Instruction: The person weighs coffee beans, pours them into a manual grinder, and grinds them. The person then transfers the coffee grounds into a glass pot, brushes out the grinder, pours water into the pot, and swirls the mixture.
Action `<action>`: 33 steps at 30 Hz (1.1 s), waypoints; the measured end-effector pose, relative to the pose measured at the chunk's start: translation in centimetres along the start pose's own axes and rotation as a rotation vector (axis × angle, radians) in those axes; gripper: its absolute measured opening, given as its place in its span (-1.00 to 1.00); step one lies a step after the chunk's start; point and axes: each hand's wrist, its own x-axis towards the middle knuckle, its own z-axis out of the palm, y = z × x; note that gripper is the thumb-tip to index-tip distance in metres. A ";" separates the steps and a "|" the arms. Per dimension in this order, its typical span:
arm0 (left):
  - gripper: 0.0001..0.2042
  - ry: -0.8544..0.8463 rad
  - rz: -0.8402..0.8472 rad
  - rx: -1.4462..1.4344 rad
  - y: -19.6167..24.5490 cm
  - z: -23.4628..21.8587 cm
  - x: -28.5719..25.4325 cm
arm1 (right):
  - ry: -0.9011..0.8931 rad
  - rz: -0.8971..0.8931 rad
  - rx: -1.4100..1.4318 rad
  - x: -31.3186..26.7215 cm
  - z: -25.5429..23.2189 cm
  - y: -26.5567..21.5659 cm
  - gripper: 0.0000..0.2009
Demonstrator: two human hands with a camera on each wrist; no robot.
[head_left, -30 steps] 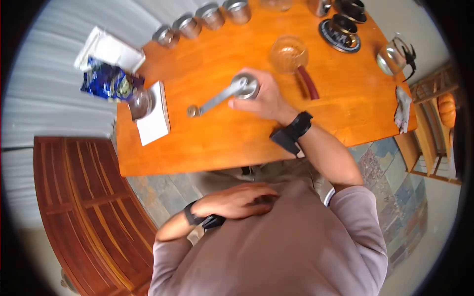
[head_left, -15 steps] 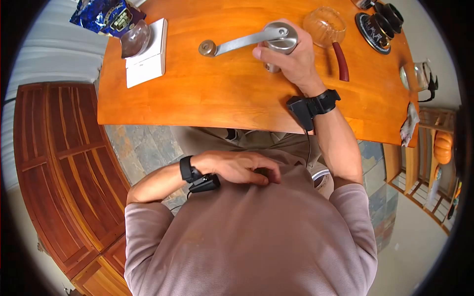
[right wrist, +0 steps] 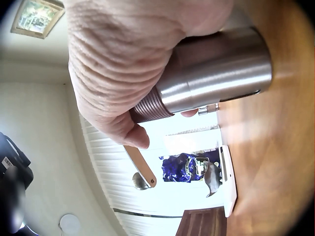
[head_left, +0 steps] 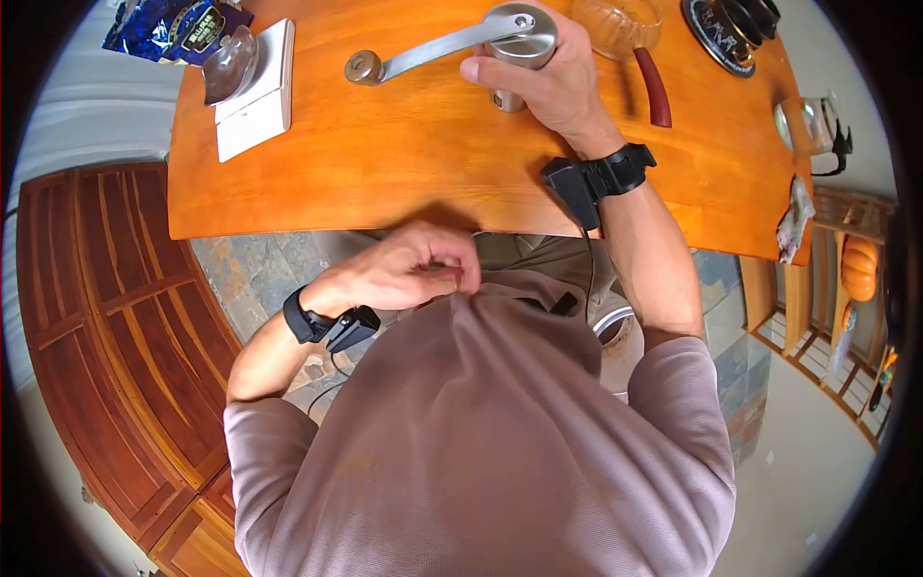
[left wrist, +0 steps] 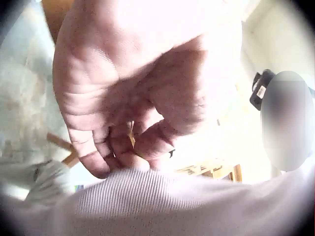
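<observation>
Fingers of the left hand (head_left: 413,269) pinch the front of the shirt (head_left: 461,385), pulling the cloth up into a peak; the left wrist view shows the fingertips on the ribbed fabric (left wrist: 133,194). The right hand (head_left: 567,91) is wrapped round a steel hand grinder (head_left: 524,43), which stands upright on the table. Its crank arm points left and ends in a brown knob (head_left: 364,67). Seen from the right wrist, the grinder's metal body (right wrist: 216,69) has a ribbed band under the fingers.
A glass pot (head_left: 615,24) with a red handle (head_left: 654,88) is right of the grinder. Dark cups on a round mat (head_left: 716,38) and a glass jug (head_left: 812,125) lie further right. A blue bag (head_left: 178,34), clear dish (head_left: 231,67) and white scale (head_left: 255,120) are at left.
The left hand has moved from resting on the torso towards the table edge, lifting shirt cloth. The head view has shifted down and closer; the right hand still holds the grinder.
</observation>
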 end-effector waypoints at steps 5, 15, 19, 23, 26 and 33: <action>-0.90 0.269 0.176 0.062 5.8 -0.1 -3.6 | 0.085 -0.122 -0.142 0.3 0.6 -0.4 -0.76; -0.57 1.112 -0.076 1.012 11.3 -5.4 -1.2 | 0.035 -0.025 -0.016 -0.3 1.0 -0.2 -0.75; -0.56 0.991 0.029 1.333 11.6 -6.4 -0.2 | 0.052 -0.057 -0.049 -0.4 1.1 -0.1 -0.79; -0.61 0.995 -0.139 1.563 11.2 -7.3 0.4 | 0.110 -0.082 -0.033 -0.5 1.7 0.3 -0.79; -0.73 0.916 0.322 2.024 9.4 -11.9 0.3 | 0.147 -0.128 -0.126 -0.7 1.8 0.1 -0.76; -0.87 0.506 0.314 1.882 16.1 -14.8 8.4 | -0.062 -0.277 -0.396 -0.4 3.0 -0.5 -0.74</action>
